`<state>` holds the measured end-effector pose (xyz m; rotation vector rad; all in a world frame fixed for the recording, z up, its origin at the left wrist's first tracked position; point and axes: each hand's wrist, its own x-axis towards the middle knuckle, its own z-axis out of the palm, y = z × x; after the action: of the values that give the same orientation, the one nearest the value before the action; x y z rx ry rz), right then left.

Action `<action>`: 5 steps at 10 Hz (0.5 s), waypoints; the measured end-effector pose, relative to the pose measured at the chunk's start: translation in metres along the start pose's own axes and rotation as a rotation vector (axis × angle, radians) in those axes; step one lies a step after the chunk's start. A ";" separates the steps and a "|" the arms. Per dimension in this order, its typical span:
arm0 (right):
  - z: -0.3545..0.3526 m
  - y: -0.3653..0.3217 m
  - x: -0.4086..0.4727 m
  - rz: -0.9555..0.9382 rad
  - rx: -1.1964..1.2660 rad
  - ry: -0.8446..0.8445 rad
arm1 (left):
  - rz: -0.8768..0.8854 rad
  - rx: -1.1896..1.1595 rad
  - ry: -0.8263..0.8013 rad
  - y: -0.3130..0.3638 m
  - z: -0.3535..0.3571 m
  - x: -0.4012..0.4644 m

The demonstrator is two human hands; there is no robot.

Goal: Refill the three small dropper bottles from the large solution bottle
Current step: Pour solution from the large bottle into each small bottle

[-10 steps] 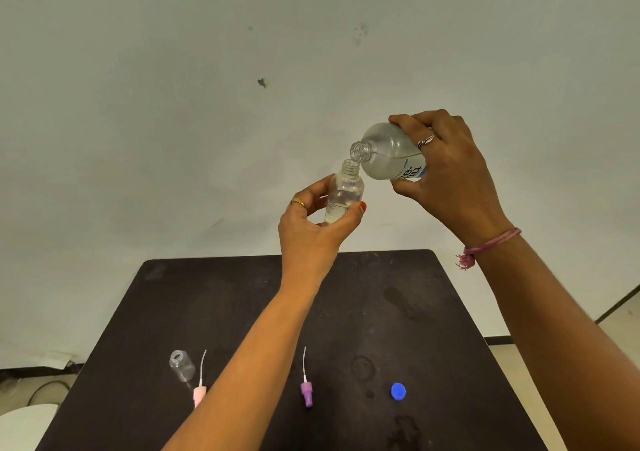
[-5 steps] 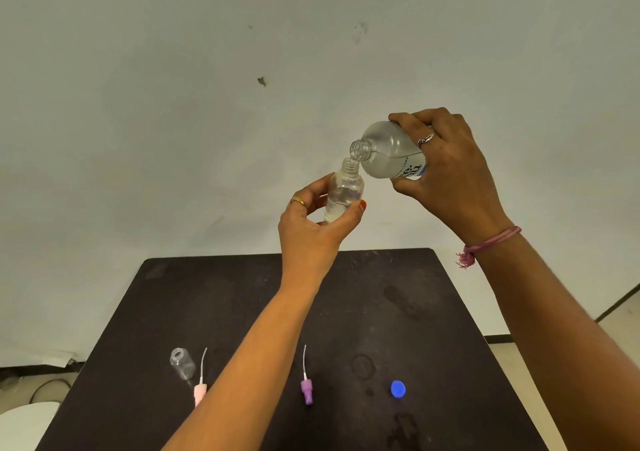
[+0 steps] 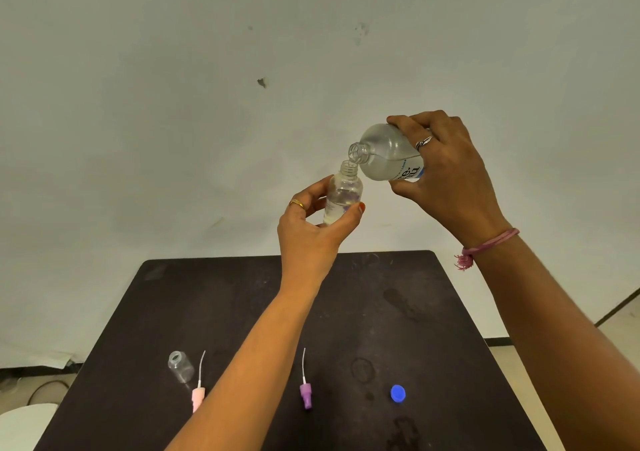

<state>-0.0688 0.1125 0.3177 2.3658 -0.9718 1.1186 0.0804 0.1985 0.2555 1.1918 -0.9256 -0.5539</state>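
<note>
The right hand [image 3: 446, 180] grips the large clear solution bottle [image 3: 384, 152], tipped mouth-first toward eight o'clock over the small clear dropper bottle [image 3: 343, 194], which the left hand [image 3: 311, 236] pinches upright.

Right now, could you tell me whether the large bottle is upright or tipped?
Tipped: the right hand holds the large bottle nearly sideways.

- One view only, worn on the person's head, wide-angle, looking forward and down.
- Both forearms enter from the bottom edge; the left hand [image 3: 311, 232] and right hand [image 3: 446, 177] sit near the frame's middle, close to the lens.
- The dark table [image 3: 242, 312] fills the lower half, the pale wall [image 3: 207, 104] the upper.
</note>
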 end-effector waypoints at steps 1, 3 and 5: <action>0.001 0.001 0.001 -0.003 -0.003 0.005 | 0.001 -0.002 0.000 -0.001 0.000 0.001; 0.003 0.003 0.002 -0.005 -0.003 0.004 | -0.002 -0.003 -0.001 -0.002 0.001 0.004; 0.005 0.004 0.003 -0.001 -0.001 0.002 | -0.003 0.000 -0.004 -0.003 0.002 0.005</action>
<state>-0.0676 0.1055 0.3170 2.3637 -0.9699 1.1188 0.0821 0.1924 0.2548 1.1928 -0.9279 -0.5584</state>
